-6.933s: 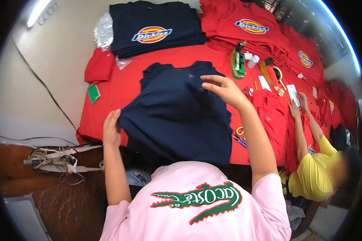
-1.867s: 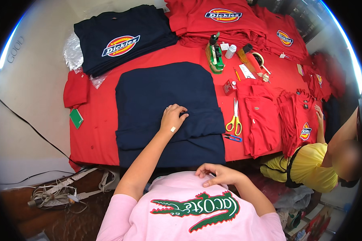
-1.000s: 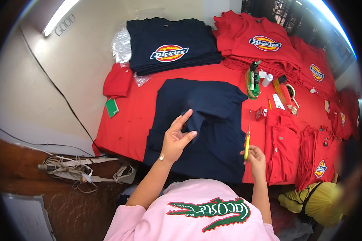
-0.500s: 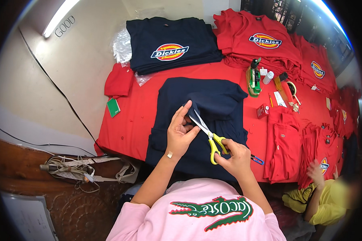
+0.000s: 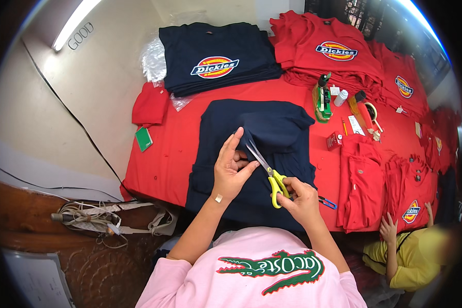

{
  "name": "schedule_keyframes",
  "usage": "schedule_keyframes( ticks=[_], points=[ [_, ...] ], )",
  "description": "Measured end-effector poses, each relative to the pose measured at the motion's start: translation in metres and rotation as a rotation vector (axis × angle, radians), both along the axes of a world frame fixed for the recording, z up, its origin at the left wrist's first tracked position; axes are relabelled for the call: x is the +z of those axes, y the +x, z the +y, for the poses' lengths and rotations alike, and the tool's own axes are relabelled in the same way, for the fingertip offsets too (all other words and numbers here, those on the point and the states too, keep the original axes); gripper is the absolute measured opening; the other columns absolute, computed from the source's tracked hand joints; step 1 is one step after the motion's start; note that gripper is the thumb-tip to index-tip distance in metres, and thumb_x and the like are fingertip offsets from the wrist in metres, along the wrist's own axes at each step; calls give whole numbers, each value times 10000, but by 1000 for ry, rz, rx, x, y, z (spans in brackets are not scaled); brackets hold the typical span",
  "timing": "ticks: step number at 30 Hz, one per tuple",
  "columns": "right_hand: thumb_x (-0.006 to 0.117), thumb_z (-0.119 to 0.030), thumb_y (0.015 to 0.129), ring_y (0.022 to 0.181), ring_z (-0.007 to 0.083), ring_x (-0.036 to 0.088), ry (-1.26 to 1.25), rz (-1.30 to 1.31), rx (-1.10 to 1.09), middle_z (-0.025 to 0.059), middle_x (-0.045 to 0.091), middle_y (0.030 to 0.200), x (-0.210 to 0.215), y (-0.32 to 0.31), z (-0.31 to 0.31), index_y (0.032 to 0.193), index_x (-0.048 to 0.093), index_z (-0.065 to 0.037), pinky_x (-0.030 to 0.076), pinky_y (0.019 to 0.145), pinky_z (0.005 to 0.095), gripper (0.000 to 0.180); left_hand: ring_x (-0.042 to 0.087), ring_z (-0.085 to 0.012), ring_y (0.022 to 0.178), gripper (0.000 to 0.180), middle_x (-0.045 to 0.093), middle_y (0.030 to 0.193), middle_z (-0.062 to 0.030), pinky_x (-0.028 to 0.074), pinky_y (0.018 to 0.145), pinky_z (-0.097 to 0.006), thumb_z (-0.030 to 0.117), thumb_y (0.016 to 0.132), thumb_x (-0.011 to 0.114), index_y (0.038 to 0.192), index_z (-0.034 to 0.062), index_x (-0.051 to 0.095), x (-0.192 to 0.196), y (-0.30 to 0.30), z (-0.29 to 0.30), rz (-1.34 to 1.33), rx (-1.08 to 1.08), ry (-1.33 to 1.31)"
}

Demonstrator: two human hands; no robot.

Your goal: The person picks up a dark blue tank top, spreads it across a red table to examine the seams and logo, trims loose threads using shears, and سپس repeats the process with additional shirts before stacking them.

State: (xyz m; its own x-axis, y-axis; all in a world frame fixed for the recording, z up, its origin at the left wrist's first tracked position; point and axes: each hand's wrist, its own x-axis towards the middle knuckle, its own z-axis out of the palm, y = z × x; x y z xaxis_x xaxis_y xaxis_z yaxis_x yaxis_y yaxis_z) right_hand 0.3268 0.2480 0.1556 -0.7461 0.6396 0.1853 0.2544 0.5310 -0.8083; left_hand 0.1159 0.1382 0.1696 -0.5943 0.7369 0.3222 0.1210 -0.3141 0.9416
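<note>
Item: folded navy garment (image 5: 277,127), at the centre of the red-covered table (image 5: 159,165). Left hand (image 5: 231,170): fingers closed on a raised fold of it, index finger pointing up. Right hand (image 5: 301,197): fingers through and around the handles of yellow-handled scissors (image 5: 270,171), blades nearly together at the fold; whether they touch cloth cannot be told.

Markings: navy shirt stack (image 5: 218,49) and red shirt stack (image 5: 329,64), each with a lettered oval patch in red, yellow, blue and white; pink shirt (image 5: 251,246), green crocodile with white lettering; wall (image 5: 113,102), dark hand-drawn capitals; white card (image 5: 356,124), dark writing.

Containers: small red printed box (image 5: 334,140), contents hidden; white cylindrical bottle (image 5: 340,98), opaque; clear plastic bag (image 5: 154,62) behind the navy stack.
</note>
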Motion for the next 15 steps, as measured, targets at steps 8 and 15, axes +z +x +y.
schedule_keyframes(
  ticks=[8, 15],
  points=[
    [871, -197, 811, 659, 219, 662, -14, 0, -13, 76, 735, 788, -10, 1, -3, 1062, 748, -53, 527, 621, 351, 314, 617, -82, 1002, 747, 578, 1368, -53, 556, 853, -202, -114, 940, 732, 1617, 45, 460, -20, -2, 6, 19, 162, 62],
    [871, -232, 801, 656, 231, 661, 36, 39, -27, 72, 730, 782, 3, -11, 0, 1045, 742, -55, 530, 636, 367, 328, 561, -23, 879, 762, 599, 1051, -11, 462, 707, -160, -104, 948, 731, 1634, 65, 446, -13, 9, 4, -167, 80, 22]
  ],
)
